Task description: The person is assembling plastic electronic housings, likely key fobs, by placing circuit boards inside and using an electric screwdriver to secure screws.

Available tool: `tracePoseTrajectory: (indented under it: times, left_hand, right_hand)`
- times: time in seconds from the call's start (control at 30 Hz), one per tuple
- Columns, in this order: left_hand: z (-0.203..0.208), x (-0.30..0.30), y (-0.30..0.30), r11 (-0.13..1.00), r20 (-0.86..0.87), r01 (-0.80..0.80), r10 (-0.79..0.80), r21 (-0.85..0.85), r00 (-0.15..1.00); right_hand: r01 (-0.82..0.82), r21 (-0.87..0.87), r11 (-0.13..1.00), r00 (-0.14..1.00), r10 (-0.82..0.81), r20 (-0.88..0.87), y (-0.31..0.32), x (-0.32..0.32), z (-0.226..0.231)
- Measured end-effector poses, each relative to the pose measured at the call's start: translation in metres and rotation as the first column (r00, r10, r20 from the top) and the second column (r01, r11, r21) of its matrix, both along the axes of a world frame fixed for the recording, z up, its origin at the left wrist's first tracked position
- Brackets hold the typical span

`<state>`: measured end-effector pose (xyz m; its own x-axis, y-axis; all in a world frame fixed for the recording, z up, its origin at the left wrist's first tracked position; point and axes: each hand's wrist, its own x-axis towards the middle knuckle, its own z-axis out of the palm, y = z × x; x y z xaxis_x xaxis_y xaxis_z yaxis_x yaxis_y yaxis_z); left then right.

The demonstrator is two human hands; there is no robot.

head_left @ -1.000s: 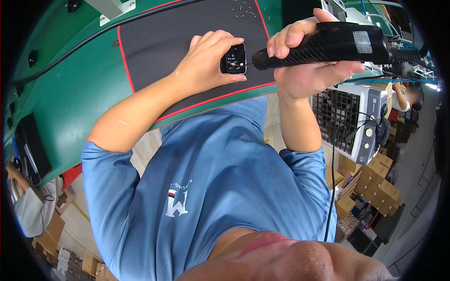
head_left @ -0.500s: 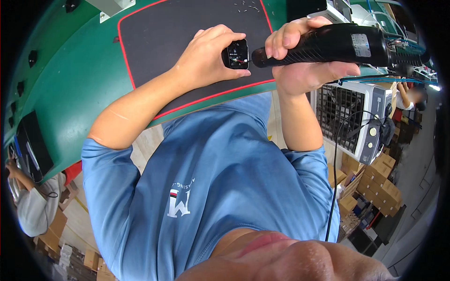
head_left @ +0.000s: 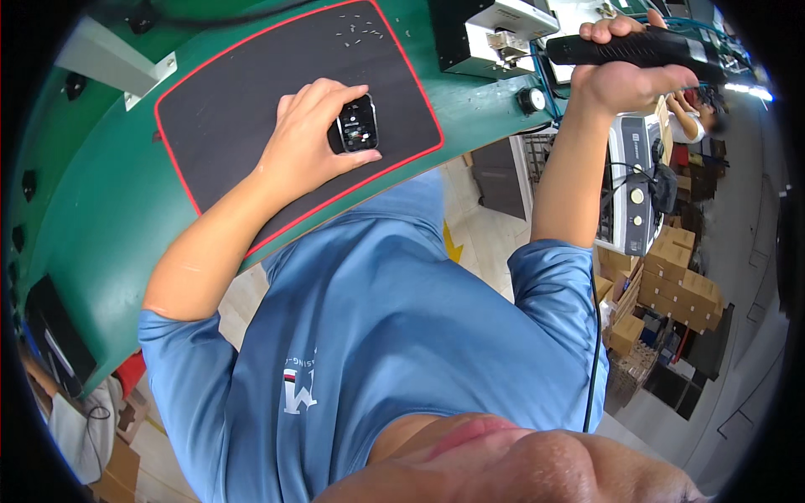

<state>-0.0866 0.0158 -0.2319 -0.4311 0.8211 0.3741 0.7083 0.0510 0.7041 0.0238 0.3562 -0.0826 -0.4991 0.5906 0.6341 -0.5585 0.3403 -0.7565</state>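
Note:
My left hand [head_left: 306,134] grips a small rounded black device case [head_left: 359,124] with a silvery rim, fingers on its far edge and thumb on the near one. Small parts show inside the case, which is held over the black mat [head_left: 235,109]. Up at the right, my right hand [head_left: 625,84] is wrapped round a thick black electric screwdriver [head_left: 650,50], lying nearly level. The screwdriver's nose points left, close to a metal fitting on the front of a grey and black box-shaped machine [head_left: 457,33]. Whether the tip touches the fitting I cannot tell.
Several tiny pale slivers [head_left: 356,38] lie at the mat's far edge. A grey metal post [head_left: 113,54] stands on the green table [head_left: 92,226] at the left. A white round knob [head_left: 531,101] sits by the machine. Cartons [head_left: 683,285] and other people are farther off.
My right hand has carried the screwdriver away from the device case, rightward and up to the machine. My left hand still holds the case; the whole view has shifted, bringing more of the machine in.

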Motion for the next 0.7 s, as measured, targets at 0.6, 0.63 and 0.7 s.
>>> tracePoseTrajectory:
  times: [0.6,0.63,0.7]
  left_hand:
    - [0.005,-0.002,0.0,0.998,0.027,0.008,-0.006,-0.058,1.0]
    - [0.004,-0.002,0.0,0.998,0.028,0.003,-0.001,-0.057,1.0]
    - [0.004,0.0,-0.002,0.999,0.031,0.0,0.002,-0.047,1.0]
  right_hand:
    - [-0.082,-0.088,0.993,0.996,0.085,0.037,-0.014,-0.015,-0.02]
    - [-0.1,-0.09,0.991,0.994,0.102,0.023,-0.017,-0.013,-0.022]
    - [-0.063,-0.085,0.994,0.996,0.068,0.053,-0.032,-0.01,-0.019]
